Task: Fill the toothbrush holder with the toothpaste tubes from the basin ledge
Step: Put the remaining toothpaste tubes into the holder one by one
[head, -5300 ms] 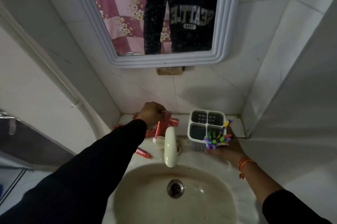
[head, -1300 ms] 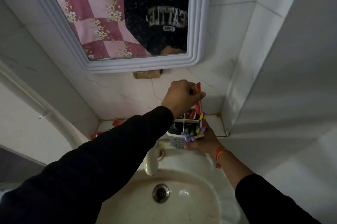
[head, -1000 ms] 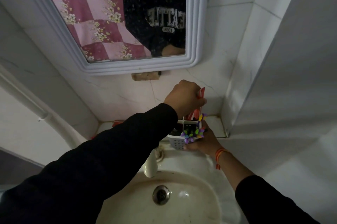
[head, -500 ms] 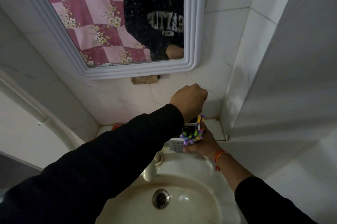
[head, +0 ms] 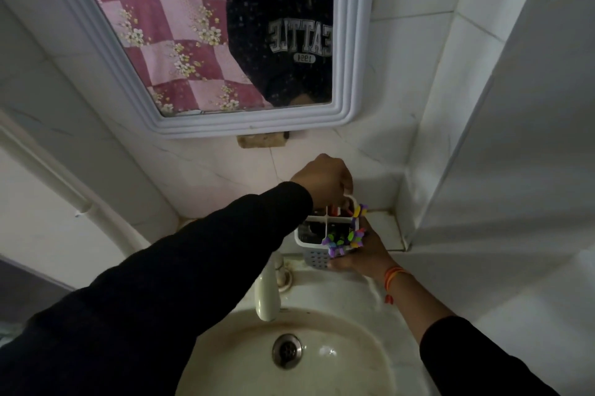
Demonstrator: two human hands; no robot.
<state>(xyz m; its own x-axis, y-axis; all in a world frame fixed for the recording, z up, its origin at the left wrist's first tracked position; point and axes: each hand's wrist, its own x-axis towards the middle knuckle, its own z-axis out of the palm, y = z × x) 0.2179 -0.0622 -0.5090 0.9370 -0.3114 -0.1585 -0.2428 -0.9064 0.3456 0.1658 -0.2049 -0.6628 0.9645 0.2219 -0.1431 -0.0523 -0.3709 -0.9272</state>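
Two hands meet at the white toothbrush holder [head: 317,242], which stands at the basin ledge's back corner, behind the tap [head: 266,295]. Left hand [head: 323,181] is curled over the holder's rear compartments; what it pinches cannot be told. Red toothpaste tubes [head: 335,209] show only as slivers inside those compartments. Right hand [head: 360,254] grips the holder's side, beside its multicoloured ornament [head: 344,239]. Other compartments read dark, contents indistinct.
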